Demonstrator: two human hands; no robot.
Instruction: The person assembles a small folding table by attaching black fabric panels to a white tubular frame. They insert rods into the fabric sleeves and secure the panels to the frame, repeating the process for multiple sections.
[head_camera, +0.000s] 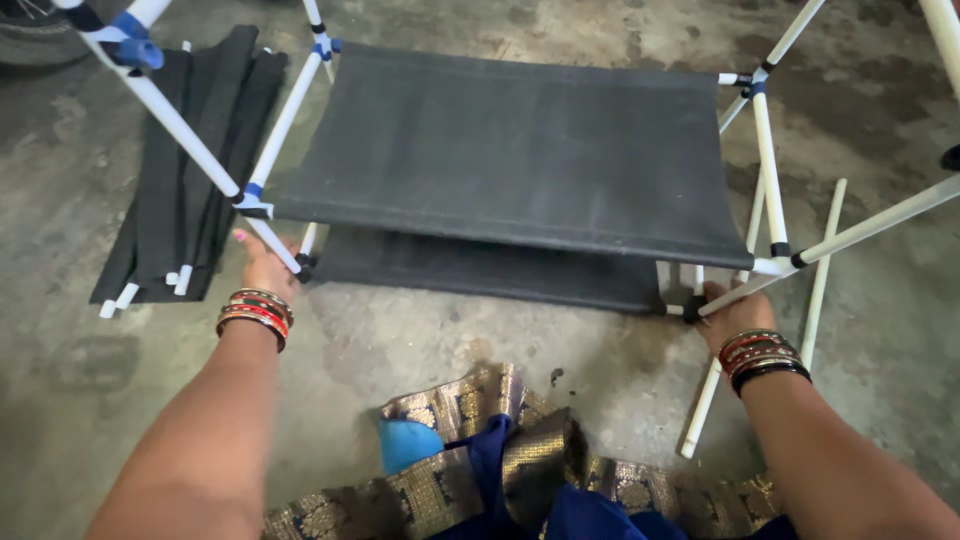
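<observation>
Rack assembly, lower tier: left hand (262, 268) grips the near-left corner joint of the fabric-shelf frame (520, 150) on the concrete floor (60, 200); right hand (722, 312) clamps the near-right joint. Next move likely requires seating both tube ends squarely.

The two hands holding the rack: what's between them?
In the head view, between the left hand and right hand stretches the rack's lower black fabric shelf, over bare concrete floor.
</observation>
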